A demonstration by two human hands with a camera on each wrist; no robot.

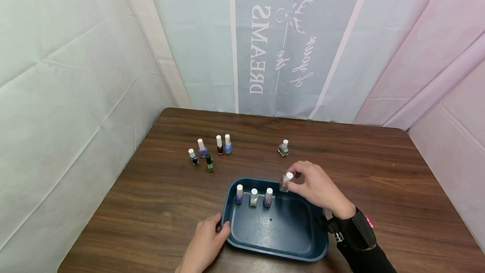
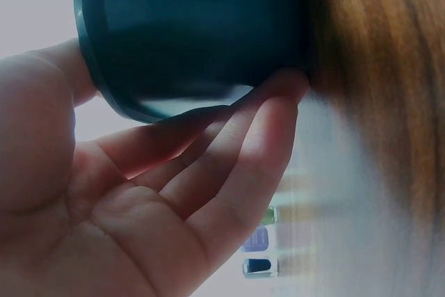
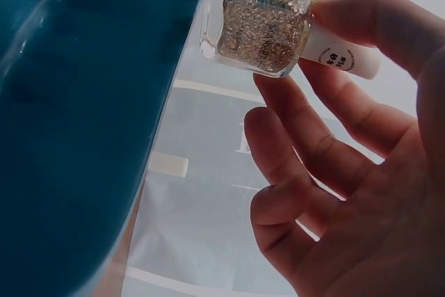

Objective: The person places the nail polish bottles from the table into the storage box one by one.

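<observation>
My right hand (image 1: 316, 184) pinches a nail polish bottle (image 3: 261, 22) between thumb and fingers near its white cap. Gold glitter fills the clear glass, and in the head view the bottle is over the far rim of a dark blue tray (image 1: 288, 233). Three white-capped bottles stand in a row along the tray's far side: a purple bottle (image 1: 239, 195), a whitish bottle (image 1: 254, 198) and a mauve bottle (image 1: 268, 198). At the tray's near left corner, my left hand (image 1: 206, 239) grips the wall, thumb at the rim and fingers along the outside.
Behind the tray stands a glitter polish bottle (image 1: 283, 148). Several bottles cluster at the back left of the wooden table (image 1: 163, 205), among them a green bottle (image 1: 210, 164) with a black cap and a blue bottle (image 1: 228, 145). Hanging cloth (image 1: 295, 54) surrounds the table.
</observation>
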